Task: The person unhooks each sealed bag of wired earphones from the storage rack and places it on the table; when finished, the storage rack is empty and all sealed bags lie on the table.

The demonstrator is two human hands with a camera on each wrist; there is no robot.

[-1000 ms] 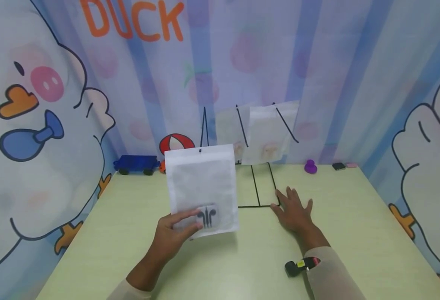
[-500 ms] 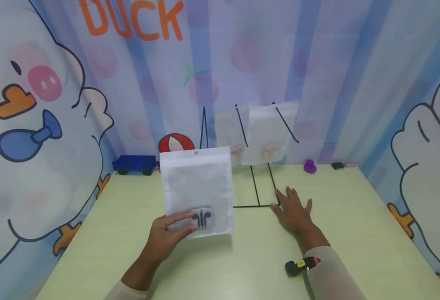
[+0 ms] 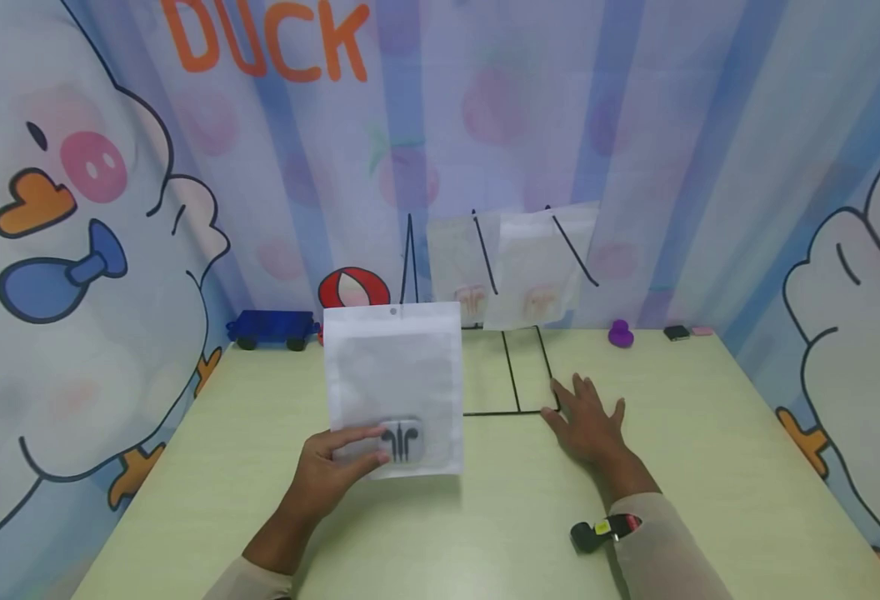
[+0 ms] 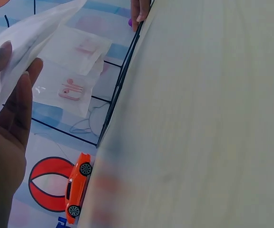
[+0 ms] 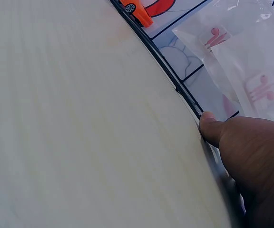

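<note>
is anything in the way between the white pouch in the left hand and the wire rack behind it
Nothing visible. The left hand holds the white pouch upright just in front of the wire rack; the rack's leftmost rod is bare, and the right hand rests at its base.

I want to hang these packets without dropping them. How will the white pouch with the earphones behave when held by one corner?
The pouch stands upright from the left hand, so it seems fairly stiff and probably light. The earphones sit at its bottom, so it may swing bottom-heavy. Its smooth film looks slippery.

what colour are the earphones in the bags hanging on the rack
Pink. The earphones in the hanging bags show best in the left wrist view.
</note>
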